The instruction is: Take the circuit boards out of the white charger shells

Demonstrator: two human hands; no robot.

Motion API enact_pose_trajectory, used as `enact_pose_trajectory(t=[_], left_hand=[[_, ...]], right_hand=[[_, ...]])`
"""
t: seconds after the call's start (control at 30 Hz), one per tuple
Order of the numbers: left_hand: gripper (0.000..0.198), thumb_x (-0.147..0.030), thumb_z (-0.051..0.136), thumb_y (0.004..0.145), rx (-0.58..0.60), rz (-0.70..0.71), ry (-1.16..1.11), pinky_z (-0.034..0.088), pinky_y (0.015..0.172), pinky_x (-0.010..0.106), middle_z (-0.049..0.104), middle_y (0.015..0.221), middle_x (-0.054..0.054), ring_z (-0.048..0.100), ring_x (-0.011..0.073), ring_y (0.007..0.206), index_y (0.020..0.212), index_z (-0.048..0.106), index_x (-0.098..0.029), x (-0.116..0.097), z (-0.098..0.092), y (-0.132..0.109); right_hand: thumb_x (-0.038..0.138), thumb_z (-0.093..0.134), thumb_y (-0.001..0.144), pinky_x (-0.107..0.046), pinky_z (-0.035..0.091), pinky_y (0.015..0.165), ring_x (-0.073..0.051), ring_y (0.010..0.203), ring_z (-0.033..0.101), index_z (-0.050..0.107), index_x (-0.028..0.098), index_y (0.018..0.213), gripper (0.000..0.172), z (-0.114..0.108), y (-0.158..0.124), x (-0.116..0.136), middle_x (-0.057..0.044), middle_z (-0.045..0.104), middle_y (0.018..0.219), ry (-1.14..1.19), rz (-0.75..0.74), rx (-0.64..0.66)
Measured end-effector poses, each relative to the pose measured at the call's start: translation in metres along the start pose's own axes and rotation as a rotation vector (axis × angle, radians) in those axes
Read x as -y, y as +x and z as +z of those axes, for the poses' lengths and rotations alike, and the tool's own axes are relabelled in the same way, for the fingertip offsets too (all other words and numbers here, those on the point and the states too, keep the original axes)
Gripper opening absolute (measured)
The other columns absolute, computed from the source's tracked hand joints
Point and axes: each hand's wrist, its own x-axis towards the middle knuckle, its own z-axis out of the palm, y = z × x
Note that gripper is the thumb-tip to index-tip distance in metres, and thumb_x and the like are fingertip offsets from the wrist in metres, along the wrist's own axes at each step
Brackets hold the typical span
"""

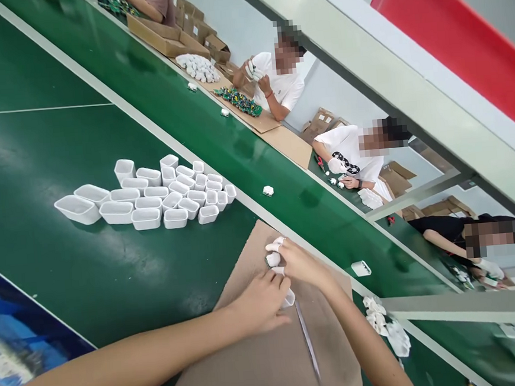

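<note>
My right hand [299,264], with white finger cots on its fingertips, holds a small white part [273,259] with a dark green edge between finger and thumb. Just below it, my left hand [266,299] curls its fingers over a white plastic cup [288,299], of which only the right side shows. Both hands are above a brown cardboard sheet [257,359]. Metal tweezers [308,345] lie on the cardboard beside the cup, pointing down the frame.
Several white cups [147,218] stand grouped on the green table [126,286] at left. Beyond a pale rail, a green conveyor belt [303,207] carries scattered white pieces and a white cup [361,268]. Co-workers [282,84] sit across it. White finger cots [376,314] lie at right.
</note>
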Motion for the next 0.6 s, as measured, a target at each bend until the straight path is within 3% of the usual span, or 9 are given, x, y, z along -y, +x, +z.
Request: enact_pose_trajectory(t=[0.1, 0.17, 0.23, 0.3, 0.37, 0.47, 0.6], left_hand=[[0.035, -0.040, 0.052, 0.092, -0.024, -0.025, 0.023, 0.046, 0.089, 0.051, 0.062, 0.109, 0.019, 0.058, 0.0370, 0.103, 0.111, 0.054, -0.010, -0.010, 0.007, 0.001], [0.029, -0.031, 0.046, 0.093, -0.032, -0.029, 0.027, 0.046, 0.088, 0.052, 0.061, 0.109, 0.020, 0.057, 0.0366, 0.102, 0.111, 0.053, -0.010, -0.013, 0.011, 0.001], [0.026, -0.026, 0.045, 0.091, -0.030, -0.029, 0.011, 0.047, 0.085, 0.050, 0.061, 0.108, 0.019, 0.057, 0.0349, 0.098, 0.110, 0.053, -0.011, -0.013, 0.013, 0.001], [0.026, -0.024, 0.046, 0.088, -0.030, -0.037, -0.026, 0.048, 0.083, 0.049, 0.060, 0.109, 0.017, 0.056, 0.0337, 0.097, 0.111, 0.052, -0.013, -0.011, 0.015, 0.000], [0.030, -0.022, 0.048, 0.085, -0.041, -0.060, -0.080, 0.049, 0.082, 0.047, 0.059, 0.113, 0.017, 0.055, 0.0333, 0.099, 0.114, 0.050, -0.013, -0.009, 0.015, -0.002], [0.035, -0.019, 0.052, 0.081, -0.064, -0.103, -0.171, 0.050, 0.084, 0.047, 0.056, 0.117, 0.017, 0.053, 0.0331, 0.103, 0.115, 0.049, -0.012, -0.006, 0.015, -0.003], [0.033, -0.015, 0.051, 0.082, -0.076, -0.087, -0.279, 0.050, 0.090, 0.046, 0.056, 0.120, 0.016, 0.053, 0.0324, 0.110, 0.115, 0.047, -0.014, -0.004, 0.013, -0.003]], right_hand=[[0.019, 0.068, 0.082, -0.040, 0.049, 0.104, -0.026, 0.125, 0.056, 0.056, 0.026, 0.133, 0.053, -0.027, 0.032, -0.023, -0.008, 0.060, 0.134, -0.050, -0.003, -0.005], [0.012, 0.056, 0.089, -0.054, 0.033, 0.117, -0.031, 0.140, 0.040, 0.055, 0.021, 0.134, 0.046, -0.043, 0.064, -0.045, -0.015, 0.051, 0.144, -0.106, 0.042, -0.082], [0.011, 0.053, 0.092, -0.062, 0.019, 0.120, -0.033, 0.147, 0.029, 0.058, 0.016, 0.129, 0.038, -0.050, 0.097, -0.065, -0.018, 0.051, 0.143, -0.138, 0.053, -0.110], [0.018, 0.059, 0.093, -0.063, 0.019, 0.119, -0.033, 0.146, 0.031, 0.061, 0.016, 0.125, 0.032, -0.051, 0.124, -0.081, -0.014, 0.054, 0.141, -0.137, 0.030, -0.090], [0.028, 0.062, 0.094, -0.060, 0.026, 0.117, -0.030, 0.141, 0.040, 0.061, 0.018, 0.123, 0.031, -0.049, 0.139, -0.093, -0.010, 0.055, 0.140, -0.110, 0.013, -0.068], [0.035, 0.062, 0.094, -0.056, 0.037, 0.112, -0.027, 0.130, 0.051, 0.063, 0.018, 0.119, 0.030, -0.047, 0.142, -0.105, -0.009, 0.058, 0.135, -0.035, 0.047, -0.108], [0.039, 0.062, 0.093, -0.054, 0.044, 0.107, -0.027, 0.124, 0.055, 0.060, 0.017, 0.122, 0.036, -0.037, 0.110, -0.101, -0.011, 0.059, 0.132, 0.140, 0.155, -0.349]])
